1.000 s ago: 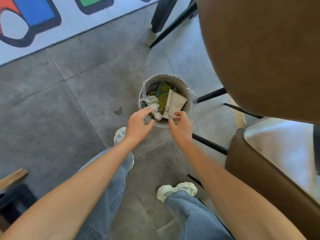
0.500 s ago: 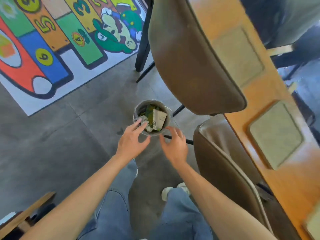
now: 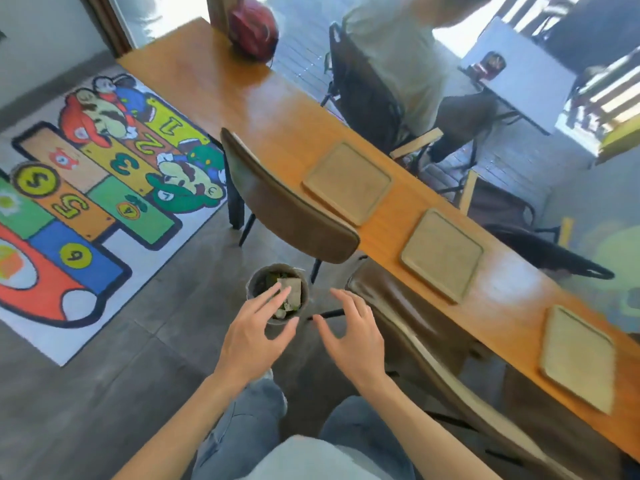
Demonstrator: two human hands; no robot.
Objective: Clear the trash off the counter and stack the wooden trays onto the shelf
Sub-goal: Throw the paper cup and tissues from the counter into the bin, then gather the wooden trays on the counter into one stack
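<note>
A small grey bin [image 3: 254, 280] stands on the floor, holding a paper cup [image 3: 291, 287], crumpled tissue and green scraps. My left hand [image 3: 252, 336] hovers over its near rim, fingers spread and empty. My right hand [image 3: 355, 336] is open too, just right of the bin and above the floor. On the long orange wooden counter [image 3: 277, 109] lie three square wooden trays in a row: the far tray [image 3: 347, 181], the middle tray [image 3: 441, 254] and the near tray [image 3: 576, 356]. No shelf is in view.
Two brown chairs stand against the counter: one chair's back [image 3: 287, 206] behind the bin, the other chair [image 3: 408, 317] right of my right hand. A colourful numbered mat [image 3: 104, 188] covers the floor at left. A red helmet [image 3: 254, 27] sits at the counter's far end. A seated person [image 3: 398, 60] is beyond it.
My view has lifted from the bin to take in the counter and its trays. Both hands have drawn back from the bin and spread open; the paper cup stays inside it.
</note>
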